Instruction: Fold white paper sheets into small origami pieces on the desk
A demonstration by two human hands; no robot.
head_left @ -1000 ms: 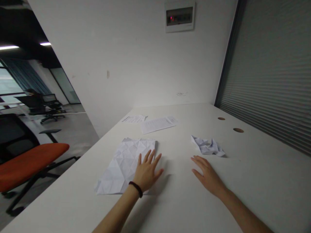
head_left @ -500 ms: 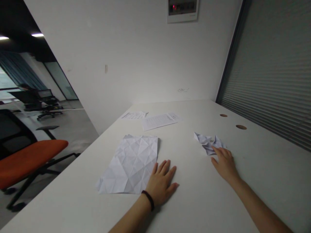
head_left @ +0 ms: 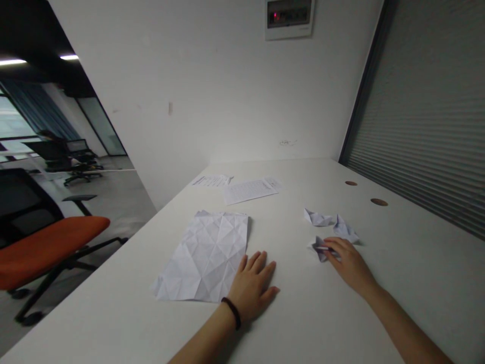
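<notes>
My left hand (head_left: 252,285) lies flat on the white table with its fingers spread, close against the right edge of a creased white paper sheet (head_left: 206,255). A dark band circles that wrist. My right hand (head_left: 348,263) pinches a small folded paper piece (head_left: 320,248) between thumb and fingers, at or just above the tabletop; part of the piece is hidden by the fingers. Just beyond it rest two more folded paper pieces, one boat-like shape (head_left: 317,218) to the left and another pointed piece (head_left: 344,230) behind my fingers.
Printed sheets (head_left: 250,191) lie toward the back of the table (head_left: 295,313). Two round holes (head_left: 379,202) pierce its right side. An orange chair (head_left: 71,235) stands left of the table. A wall rises behind, and a blind-covered window (head_left: 424,111) borders the right.
My right hand has drawn one folded paper piece toward me, apart from the other two. My left hand stays flat in place. The view has shifted slightly.
</notes>
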